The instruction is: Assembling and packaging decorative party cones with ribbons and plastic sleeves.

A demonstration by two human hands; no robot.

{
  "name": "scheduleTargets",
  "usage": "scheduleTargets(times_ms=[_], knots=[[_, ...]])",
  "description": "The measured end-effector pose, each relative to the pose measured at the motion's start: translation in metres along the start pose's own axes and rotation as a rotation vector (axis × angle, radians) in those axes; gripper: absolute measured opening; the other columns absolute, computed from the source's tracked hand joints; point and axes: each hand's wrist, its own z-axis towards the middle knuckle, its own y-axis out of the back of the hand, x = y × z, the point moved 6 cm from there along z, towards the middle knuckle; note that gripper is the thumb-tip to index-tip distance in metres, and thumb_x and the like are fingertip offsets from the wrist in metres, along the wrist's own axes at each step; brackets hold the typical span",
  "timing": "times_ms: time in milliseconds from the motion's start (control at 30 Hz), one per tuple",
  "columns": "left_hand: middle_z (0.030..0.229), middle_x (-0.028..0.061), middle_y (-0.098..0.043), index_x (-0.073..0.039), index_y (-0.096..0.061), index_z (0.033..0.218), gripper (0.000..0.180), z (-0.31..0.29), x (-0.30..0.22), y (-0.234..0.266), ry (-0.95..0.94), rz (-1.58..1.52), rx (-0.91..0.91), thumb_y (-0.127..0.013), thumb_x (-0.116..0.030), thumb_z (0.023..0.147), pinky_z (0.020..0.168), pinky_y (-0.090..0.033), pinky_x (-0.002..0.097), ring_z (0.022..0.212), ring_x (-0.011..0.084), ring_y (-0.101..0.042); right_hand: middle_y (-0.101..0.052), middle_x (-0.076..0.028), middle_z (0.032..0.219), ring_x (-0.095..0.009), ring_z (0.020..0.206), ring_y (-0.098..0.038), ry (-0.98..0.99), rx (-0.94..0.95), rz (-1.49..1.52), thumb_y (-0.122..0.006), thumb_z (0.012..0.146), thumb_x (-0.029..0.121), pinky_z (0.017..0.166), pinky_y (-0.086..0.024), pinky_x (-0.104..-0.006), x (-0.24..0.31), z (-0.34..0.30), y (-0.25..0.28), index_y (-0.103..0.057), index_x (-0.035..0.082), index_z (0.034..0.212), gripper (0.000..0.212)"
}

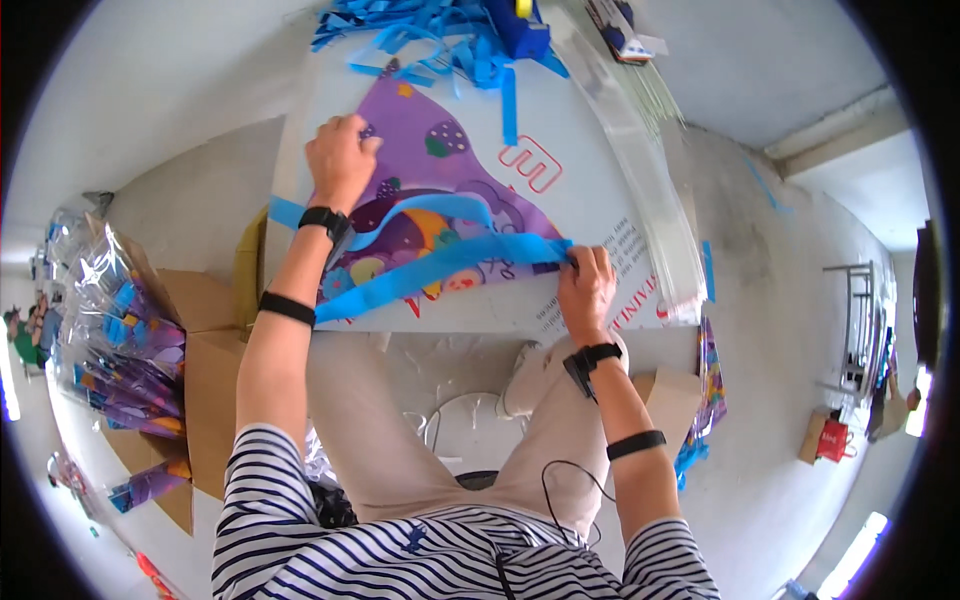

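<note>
A purple, roughly triangular printed sheet (420, 135), with berries and round cartoon shapes on it, lies on the board in front of me. At its upper left edge my left hand (342, 162) is closed, fingers curled against the sheet; what lies under the fingertips is partly hidden. Two loops of blue ribbon (430, 268) stretch across the sheet's lower part. My right hand (587, 290) pinches the ribbon's right end by the sheet's lower right corner. The ribbon's other end passes near my left forearm.
Beneath the sheet is a white board (480, 315). Beyond it lie a heap of blue strips (420, 25) and a blue tape dispenser (520, 30). Clear plastic sleeves (640, 160) run along the right side. A cardboard box (215, 400) with purple printed packs (130, 390) stands left.
</note>
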Motion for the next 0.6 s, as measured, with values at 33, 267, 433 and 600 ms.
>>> scheduleTargets(times_ms=[33, 267, 433, 600], knots=[[0.094, 0.0106, -0.069, -0.008, -0.068, 0.093, 0.022, -0.012, -0.034, 0.005, -0.179, -0.131, -0.067, -0.078, -0.020, 0.077, 0.080, -0.048, 0.0468, 0.094, 0.0331, -0.065, -0.059, -0.010, 0.094, -0.033, 0.092, -0.060, -0.010, 0.000, 0.005, -0.066, 0.076, 0.004, 0.080, -0.045, -0.0446, -0.001, 0.000, -0.003, -0.065, 0.010, 0.097, 0.021], [0.105, 0.0089, -0.071, -0.007, -0.068, 0.102, 0.053, -0.106, -0.199, -0.035, -0.447, -0.356, 0.394, -0.079, -0.052, 0.078, 0.098, -0.035, 0.0553, 0.107, 0.0271, -0.062, -0.060, -0.009, 0.094, -0.032, 0.092, -0.060, -0.039, -0.006, 0.020, -0.067, 0.076, 0.005, 0.079, -0.045, -0.0452, -0.004, -0.002, -0.005, -0.064, 0.010, 0.095, 0.019], [0.079, 0.0120, -0.071, -0.006, -0.072, 0.078, 0.059, -0.096, -0.203, -0.035, -0.438, -0.211, 0.534, -0.069, -0.065, 0.081, 0.090, -0.035, 0.0559, 0.092, 0.0295, -0.064, -0.060, -0.009, 0.094, -0.032, 0.093, -0.061, -0.052, -0.014, 0.035, -0.067, 0.076, 0.004, 0.079, -0.045, -0.0449, -0.006, -0.003, -0.003, -0.064, 0.010, 0.095, 0.020], [0.064, 0.0120, -0.063, -0.006, -0.067, 0.062, 0.063, -0.092, -0.179, -0.036, -0.239, -0.242, 0.911, -0.066, -0.065, 0.084, 0.082, -0.033, 0.0512, 0.072, 0.0345, -0.062, -0.060, -0.009, 0.095, -0.032, 0.093, -0.061, -0.061, -0.021, 0.060, -0.066, 0.075, 0.002, 0.080, -0.045, -0.0449, -0.007, -0.003, -0.001, -0.064, 0.010, 0.096, 0.022]])
